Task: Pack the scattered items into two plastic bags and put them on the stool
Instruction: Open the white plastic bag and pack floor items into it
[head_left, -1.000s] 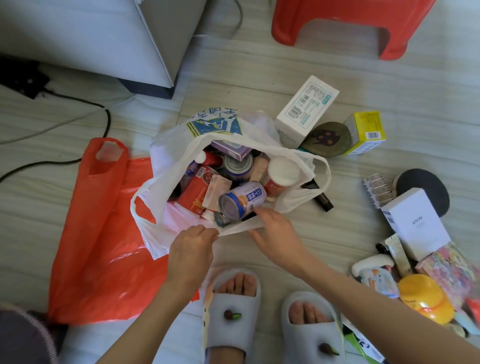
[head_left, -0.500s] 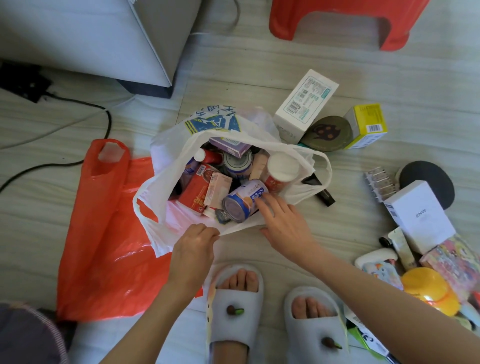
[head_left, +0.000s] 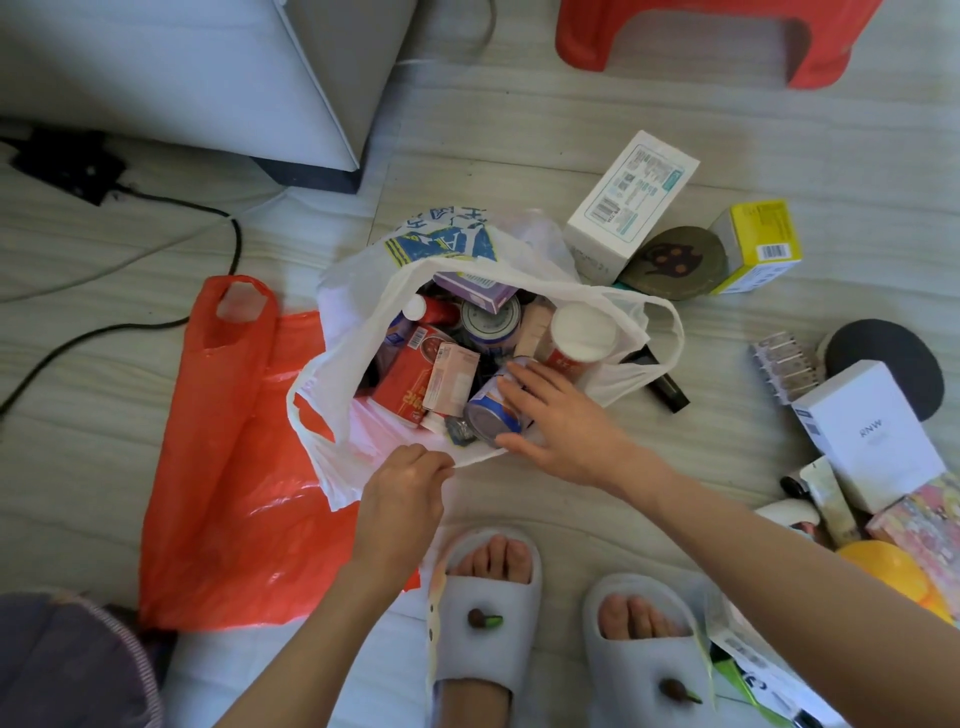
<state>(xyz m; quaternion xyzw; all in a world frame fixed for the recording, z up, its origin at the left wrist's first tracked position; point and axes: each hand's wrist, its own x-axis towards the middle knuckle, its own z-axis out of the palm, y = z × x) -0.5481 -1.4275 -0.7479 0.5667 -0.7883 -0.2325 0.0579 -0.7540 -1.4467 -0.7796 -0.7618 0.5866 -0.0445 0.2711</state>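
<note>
My left hand (head_left: 402, 480) pinches the near rim of the white bag (head_left: 358, 332) to keep its mouth open, while my right hand (head_left: 558, 415) lies with fingers spread on a can (head_left: 488, 413) at the rim, likely to push it deeper. The bag sits on the floor (head_left: 519, 156), nearly full; the red bag (head_left: 234, 467) lies flat beside it, the stool (head_left: 701, 36) well beyond.

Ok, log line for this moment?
left hand pinches white bag rim | right hand on can | red bag empty
</note>
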